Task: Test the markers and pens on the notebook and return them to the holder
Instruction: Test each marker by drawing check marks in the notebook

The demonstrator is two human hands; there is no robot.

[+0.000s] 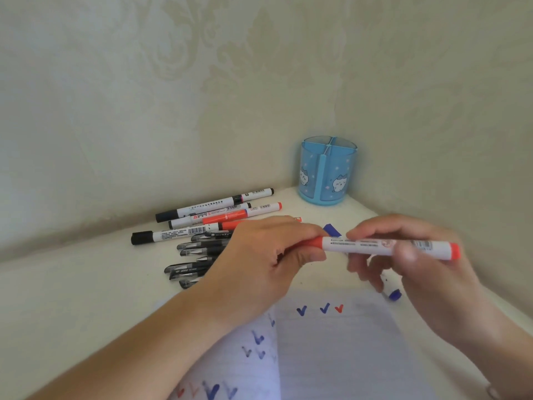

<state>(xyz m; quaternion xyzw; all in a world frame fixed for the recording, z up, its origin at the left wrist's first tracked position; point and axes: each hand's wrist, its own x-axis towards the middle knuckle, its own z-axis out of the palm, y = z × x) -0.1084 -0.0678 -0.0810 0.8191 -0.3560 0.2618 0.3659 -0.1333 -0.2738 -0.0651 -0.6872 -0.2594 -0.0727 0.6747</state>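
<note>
Centre right of frame: red marker [386, 246] held level, left hand [268, 255] pinching its cap end, right hand [409, 255] curled round the barrel. Notebook [331, 342] at bottom carries blue and red ticks. Holder [327, 171] looks empty (nothing returned); pile of pens [202, 226] at centre left awaits.

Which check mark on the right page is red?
The last check mark, farthest right in the top row on the notebook's right page, is red. The two check marks left of it are blue.
</note>
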